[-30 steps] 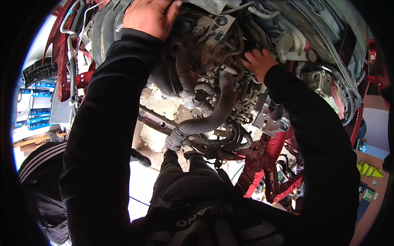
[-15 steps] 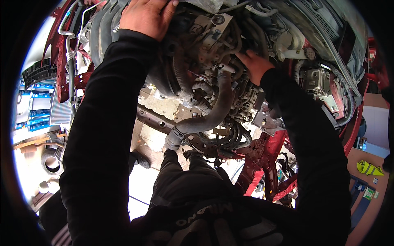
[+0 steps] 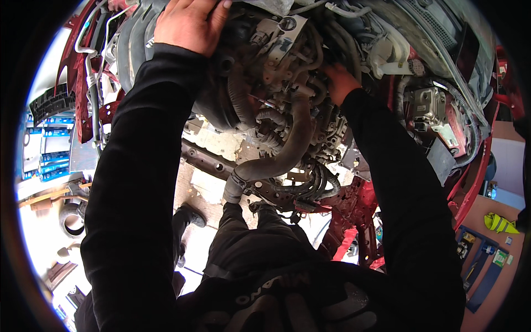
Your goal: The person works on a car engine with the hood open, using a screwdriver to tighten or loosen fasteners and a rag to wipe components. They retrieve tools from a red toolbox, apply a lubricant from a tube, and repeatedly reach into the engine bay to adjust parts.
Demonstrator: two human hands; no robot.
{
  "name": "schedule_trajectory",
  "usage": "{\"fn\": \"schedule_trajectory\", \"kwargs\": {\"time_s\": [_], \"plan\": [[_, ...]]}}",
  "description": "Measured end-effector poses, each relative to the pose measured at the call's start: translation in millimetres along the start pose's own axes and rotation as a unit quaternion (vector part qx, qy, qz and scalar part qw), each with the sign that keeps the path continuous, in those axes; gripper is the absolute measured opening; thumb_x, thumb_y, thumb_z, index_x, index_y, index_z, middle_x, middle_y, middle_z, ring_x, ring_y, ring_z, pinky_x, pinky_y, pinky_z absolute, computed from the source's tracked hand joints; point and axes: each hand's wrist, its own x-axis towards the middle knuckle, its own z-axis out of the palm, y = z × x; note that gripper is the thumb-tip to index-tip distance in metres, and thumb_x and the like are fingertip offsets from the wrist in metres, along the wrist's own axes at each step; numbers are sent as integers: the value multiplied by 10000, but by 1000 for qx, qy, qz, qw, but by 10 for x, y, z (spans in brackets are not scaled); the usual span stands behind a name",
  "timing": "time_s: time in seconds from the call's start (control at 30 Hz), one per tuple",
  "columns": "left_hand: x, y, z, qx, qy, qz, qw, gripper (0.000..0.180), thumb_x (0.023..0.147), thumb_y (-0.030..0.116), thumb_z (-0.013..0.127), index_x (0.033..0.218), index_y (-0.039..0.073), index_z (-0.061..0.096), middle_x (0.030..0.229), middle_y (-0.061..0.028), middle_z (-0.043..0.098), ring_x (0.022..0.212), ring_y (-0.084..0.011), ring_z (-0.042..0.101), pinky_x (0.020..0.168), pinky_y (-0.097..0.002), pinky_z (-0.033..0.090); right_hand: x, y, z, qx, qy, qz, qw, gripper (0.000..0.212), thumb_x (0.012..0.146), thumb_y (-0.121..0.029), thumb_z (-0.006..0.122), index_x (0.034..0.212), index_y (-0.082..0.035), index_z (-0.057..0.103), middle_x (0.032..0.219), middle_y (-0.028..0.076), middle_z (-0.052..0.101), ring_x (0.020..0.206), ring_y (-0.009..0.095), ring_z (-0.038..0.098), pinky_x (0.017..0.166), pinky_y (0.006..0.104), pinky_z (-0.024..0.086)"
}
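My left hand rests on the upper part of a car's engine, thumb spread from the fingers; its fingertips run past the picture's top edge. My right hand reaches into a shadowed gap among the hoses right of the engine's middle, where its fingers are mostly hidden. Between the hands sits a pale metal bracket with a round hole. Below it a thick dark radiator hose bends down to a clamped end. Corrugated conduit runs nearer my left forearm.
A dark metal crossbar spans in front of my legs. Red body metal stands at the right. A silver boxy unit sits farther right. Another person's shoe is on the floor at left. A yellow vest lies far right.
My right hand has moved slightly inward, and its fingers are now deeper in shadow. The left hand stays on the engine. More of the other person's leg shows at left.
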Motion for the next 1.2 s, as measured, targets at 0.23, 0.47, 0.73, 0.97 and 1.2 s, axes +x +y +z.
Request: {"fn": "schedule_trajectory", "kwargs": {"time_s": [0.23, 0.47, 0.73, 0.97, 1.2], "plan": [[-36, -136, 96, 24, -23, 9, 999, 153, 1012, 243, 720, 967, 96, 724, 901, -122, 695, 872, -386, 664, 776, -484, 541, 76, 170, 239, 69, 55, 33, 996, 616, 891, -6, 560, 1478, -173, 642, 1430, 248, 599, 1321, 477, 593, 1146, 497, 508], [-94, -293, 217, 15, -14, 15, 1000, 169, 1017, 300, 744, 992, 134, 762, 923, -89, 727, 863, -366, 679, 787, -461, 557, 324, 305, 309, 288, 25, 74, 954, 500, 928, -122, 656, 1428, -123, 681, 1176, 130, 746, 1001, 286, 726, 856, 419, 591], [-77, -267, 210, 27, -30, 26, 999, 173, 1038, 287, 721, 1005, 119, 747, 909, -101, 709, 854, -375, 660, 783, -471, 532, 454, -39, -113, 449, -83, 366, 811, 399, 1002, -558, 640, 1101, -175, 697, 793, -20, 561, 528, 125, 424, 466, 300, 356], [-72, -255, 198, 34, -47, 16, 998, 182, 1042, 283, 716, 1020, 104, 745, 926, -112, 707, 860, -378, 655, 791, -482, 528, 392, -111, -230, 613, -121, 437, 647, 516, 1035, -683, 587, 1027, -168, 559, 681, -45, 449, 474, 65, 275, 427, 255, 201], [-56, -233, 185, 47, -59, 12, 997, 171, 1037, 273, 716, 1014, 107, 745, 923, -115, 704, 853, -381, 651, 783, -486, 526, 395, -84, -248, 635, -120, 468, 602, 545, 1044, -677, 578, 952, -151, 470, 663, -35, 434, 457, 64, 296, 414, 244, 221]]}}
